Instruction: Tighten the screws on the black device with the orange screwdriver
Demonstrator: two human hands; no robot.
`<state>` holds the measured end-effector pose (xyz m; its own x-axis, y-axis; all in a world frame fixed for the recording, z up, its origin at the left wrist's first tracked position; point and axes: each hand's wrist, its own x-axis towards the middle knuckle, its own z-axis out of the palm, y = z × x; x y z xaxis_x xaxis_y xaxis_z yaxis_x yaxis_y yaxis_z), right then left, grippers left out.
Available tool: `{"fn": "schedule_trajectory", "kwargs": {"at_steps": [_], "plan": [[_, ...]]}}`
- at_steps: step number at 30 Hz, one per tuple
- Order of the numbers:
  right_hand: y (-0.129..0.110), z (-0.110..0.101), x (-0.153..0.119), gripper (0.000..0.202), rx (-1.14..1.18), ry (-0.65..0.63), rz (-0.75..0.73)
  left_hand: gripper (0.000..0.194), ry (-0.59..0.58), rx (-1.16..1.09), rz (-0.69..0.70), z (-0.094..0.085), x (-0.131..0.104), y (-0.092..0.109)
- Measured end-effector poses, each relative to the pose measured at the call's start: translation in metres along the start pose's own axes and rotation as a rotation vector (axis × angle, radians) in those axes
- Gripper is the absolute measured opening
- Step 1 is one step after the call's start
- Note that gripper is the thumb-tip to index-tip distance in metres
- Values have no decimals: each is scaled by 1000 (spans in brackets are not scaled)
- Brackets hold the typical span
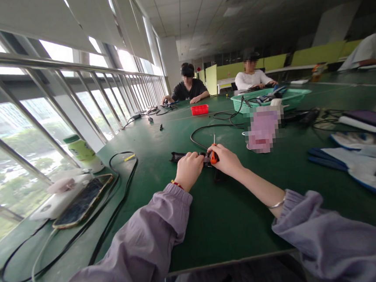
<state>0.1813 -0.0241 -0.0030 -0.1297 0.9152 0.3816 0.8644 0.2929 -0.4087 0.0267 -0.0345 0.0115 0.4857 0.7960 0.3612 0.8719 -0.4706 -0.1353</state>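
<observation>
My left hand (189,169) is closed around a long black device (177,157) whose end sticks out past the fingers to the left. Its kind cannot be made out. Right beside it, my right hand (227,160) grips a screwdriver (214,157) by its orange handle, the thin metal shaft pointing up and away from me. The fingers of both hands nearly meet over the device's right end, and they hide part of it. A black cable (192,134) curves close behind my hands.
A phone (84,202), a white power bank (61,198) and a green-lidded bottle (84,154) are on the left. Behind stand a red tray (200,109) and a green basket (294,100). Gloves (351,162) lie at right. Two people (188,88) sit across the table; another is far right.
</observation>
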Motion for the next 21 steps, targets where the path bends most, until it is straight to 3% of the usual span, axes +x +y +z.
{"fn": "schedule_trajectory", "kwargs": {"at_steps": [8,14,21], "plan": [[3,5,1,32,62,36,8,44,-176,129,-130,-13,-6,25],[5,9,2,35,159,63,-13,43,-197,102,-122,-18,-6,13],[2,10,2,36,237,36,-78,53,-151,2,-147,-8,-3,-16]]}}
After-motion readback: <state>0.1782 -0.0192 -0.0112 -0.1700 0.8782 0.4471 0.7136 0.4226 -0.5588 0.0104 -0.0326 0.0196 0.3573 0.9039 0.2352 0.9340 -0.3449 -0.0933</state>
